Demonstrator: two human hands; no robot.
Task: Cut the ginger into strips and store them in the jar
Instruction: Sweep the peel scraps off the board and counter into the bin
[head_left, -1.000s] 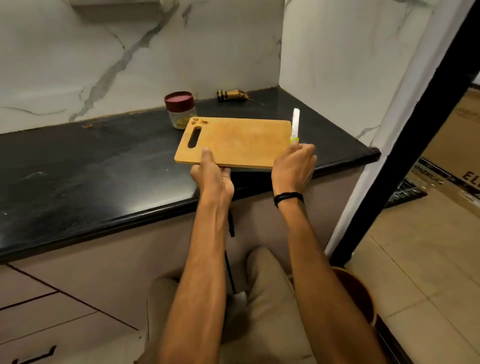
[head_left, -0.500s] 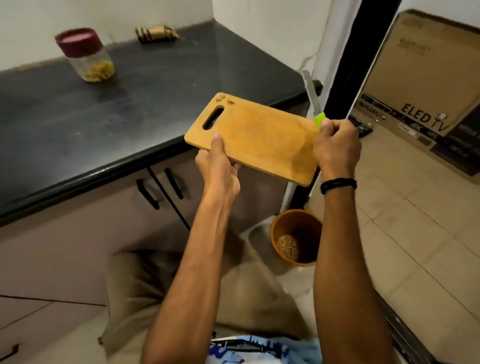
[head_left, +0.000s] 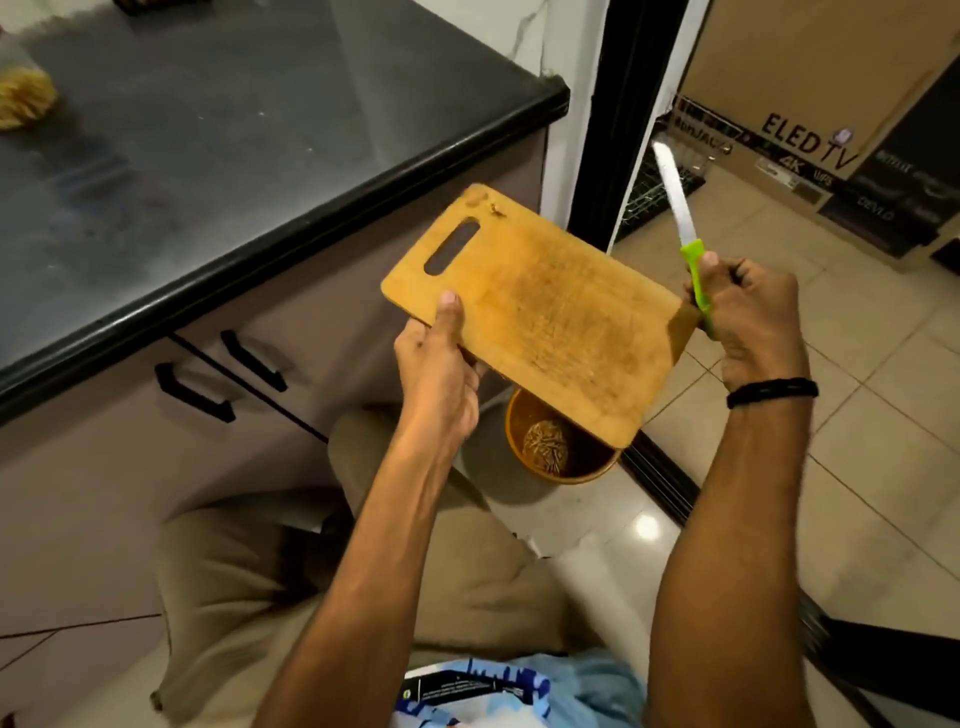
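A wooden cutting board (head_left: 540, 306) with a slot handle is held off the counter, tilted over an orange bin (head_left: 519, 415) on the floor. My left hand (head_left: 439, 364) grips its near left edge, thumb on top. My right hand (head_left: 748, 317) grips a green-handled knife (head_left: 685, 234) at the board's right edge, blade pointing up and away. A few ginger scraps (head_left: 493, 208) cling near the slot. The jar (head_left: 23, 101) with yellow ginger strips shows only partly at the far left of the black counter (head_left: 249, 130).
The bin holds brownish scraps (head_left: 545, 452). Grey cabinet doors with black handles (head_left: 195, 392) sit under the counter. A large TV carton (head_left: 831, 130) leans beyond the black door frame (head_left: 623, 104). Tiled floor lies to the right, and my knees are below.
The board left the counter and swung right and down over the bin. The view turned right, pushing the jar to the frame's edge. The knife stayed in my right hand.
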